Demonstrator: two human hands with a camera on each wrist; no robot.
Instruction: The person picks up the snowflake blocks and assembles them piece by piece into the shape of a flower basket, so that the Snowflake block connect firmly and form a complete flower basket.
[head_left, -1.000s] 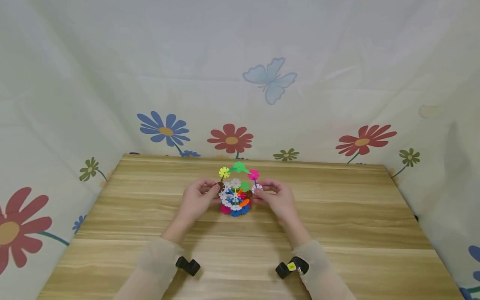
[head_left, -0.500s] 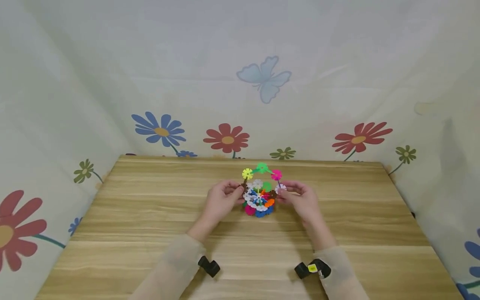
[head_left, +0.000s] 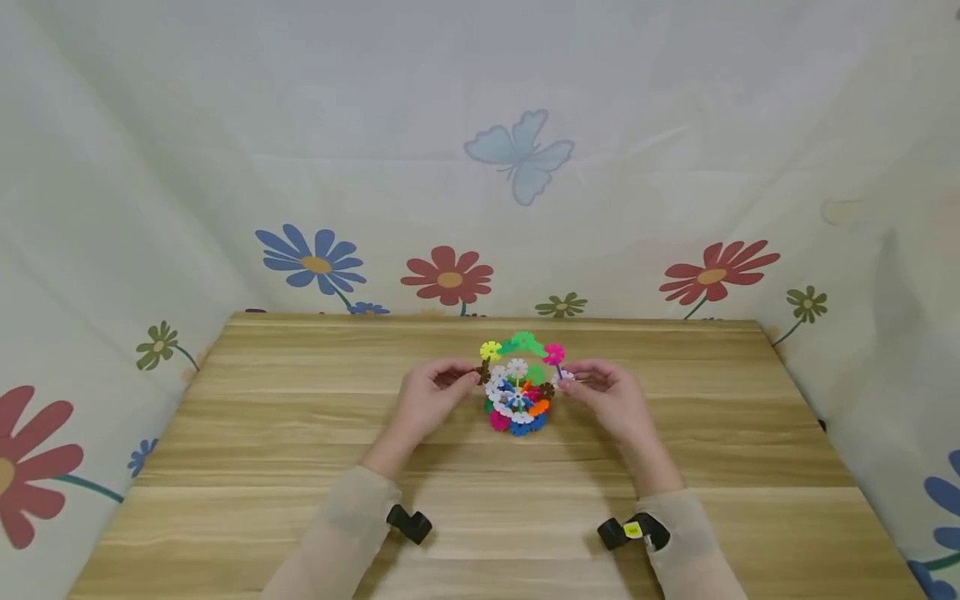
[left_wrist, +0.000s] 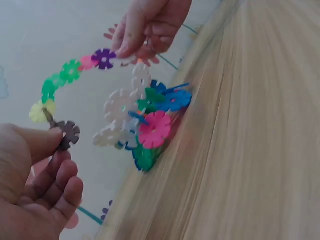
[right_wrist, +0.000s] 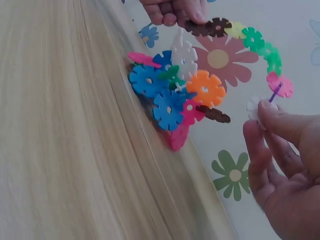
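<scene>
A curved chain of notched plastic snowflake discs (head_left: 523, 340) arches between both hands, in brown, yellow, green, pink, purple and white. My left hand (left_wrist: 37, 170) pinches the brown disc (left_wrist: 69, 136) at one end between thumb and fingers. At the other end, my right hand (right_wrist: 290, 155) pinches the white disc (right_wrist: 254, 108). Below the arch, a round cluster of interlocked snowflake discs (head_left: 519, 400) sits on the table, with white, blue, pink, orange and green pieces. In both wrist views, gaps show between the chain's held ends and the cluster.
The wooden table (head_left: 300, 400) extends on all sides of the cluster. A pale cloth (head_left: 375, 100) printed with flowers and a butterfly hangs behind and at the sides. Black wrist cameras (head_left: 409, 525) sit at both sleeves.
Both hands, the chain and the cluster shifted right in the head view during the first half second. Since then, the hands have spread slightly apart and the arch has dropped a little.
</scene>
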